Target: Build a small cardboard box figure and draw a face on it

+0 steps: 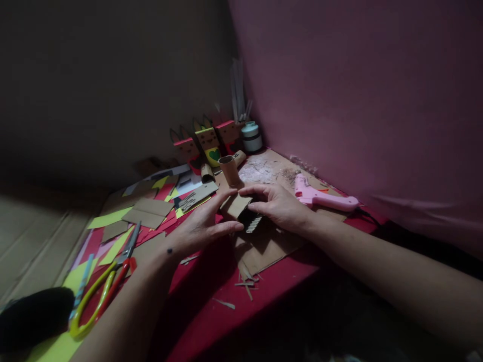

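1. While I am pinching the small cardboard piece (236,205) at the middle of the frame, my left hand (199,226) is closing narrowly on its near edge, thumb below and fingers above, so it is sitting tilted rather than flat.
2. My right hand (277,203) is curling over the far end of the same piece and gripping it from above. I judge the two-sided hold is steadying it.
3. A dark ridged strip (252,222) is showing under my right palm, touching the piece. I cannot tell whether they are joined.
4. Both are resting over a brown cardboard sheet (264,249), which seems to be shielding the red table (211,301).
5. Just right of my right hand, the pink glue gun (324,197) is lying within easy reach. The scissors (109,286) are lying well apart at the lower left.
6. Just above my hands a cardboard tube (229,170) is standing upright. Three paper figures (207,143) are lining the wall behind it, out of the way.
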The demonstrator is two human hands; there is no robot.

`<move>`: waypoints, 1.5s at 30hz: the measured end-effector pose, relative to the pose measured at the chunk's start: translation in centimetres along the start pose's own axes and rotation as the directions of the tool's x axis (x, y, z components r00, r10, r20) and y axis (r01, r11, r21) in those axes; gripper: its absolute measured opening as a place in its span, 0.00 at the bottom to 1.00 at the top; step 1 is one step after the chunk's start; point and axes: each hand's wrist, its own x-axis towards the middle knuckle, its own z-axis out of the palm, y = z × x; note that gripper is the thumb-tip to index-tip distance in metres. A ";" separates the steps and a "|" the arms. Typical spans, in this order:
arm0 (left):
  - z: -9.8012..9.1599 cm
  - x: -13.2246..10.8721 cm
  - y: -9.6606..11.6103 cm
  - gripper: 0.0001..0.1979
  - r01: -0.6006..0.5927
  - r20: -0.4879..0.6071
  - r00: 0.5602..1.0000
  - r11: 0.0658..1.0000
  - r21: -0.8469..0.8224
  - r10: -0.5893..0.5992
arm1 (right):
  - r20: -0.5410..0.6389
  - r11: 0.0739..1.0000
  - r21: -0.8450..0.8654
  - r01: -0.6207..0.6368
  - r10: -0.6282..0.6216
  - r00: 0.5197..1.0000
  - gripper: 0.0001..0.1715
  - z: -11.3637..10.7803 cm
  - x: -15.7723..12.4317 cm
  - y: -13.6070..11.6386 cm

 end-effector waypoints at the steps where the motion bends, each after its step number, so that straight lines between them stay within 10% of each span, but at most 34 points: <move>1: 0.0 0.0 0.1 0.36 0.000 -0.002 1.000 1.000 -0.001 0.000 | 0.002 1.000 -0.020 -0.002 0.002 1.000 0.22 0.0 0.0 -0.1; 18: 1.1 -0.1 0.4 0.35 -0.019 -0.057 0.998 0.997 0.072 0.023 | -0.070 0.996 0.071 0.050 -0.045 0.996 0.21 -0.5 0.2 0.5; 21: 1.5 -0.1 0.8 0.34 -0.011 -0.079 0.997 0.996 0.090 0.018 | -0.161 0.952 -0.236 0.193 -0.234 0.959 0.19 -0.6 -1.2 0.7; 26: 1.4 -0.5 1.1 0.39 -0.052 -0.070 0.996 0.992 0.113 0.060 | -0.067 0.566 -0.774 0.284 -0.519 0.852 0.19 0.0 -5.1 0.9; 37: 1.5 0.4 -0.3 0.33 -0.278 -0.011 0.958 0.935 0.220 0.287 | 0.132 0.503 -0.810 0.301 -0.345 0.929 0.06 0.4 -5.8 1.2; 45: 0.8 1.1 -0.2 0.30 -0.222 -0.040 0.968 0.922 0.316 0.247 | 0.198 0.477 -0.819 0.319 -0.288 0.937 0.05 -0.3 -5.4 0.9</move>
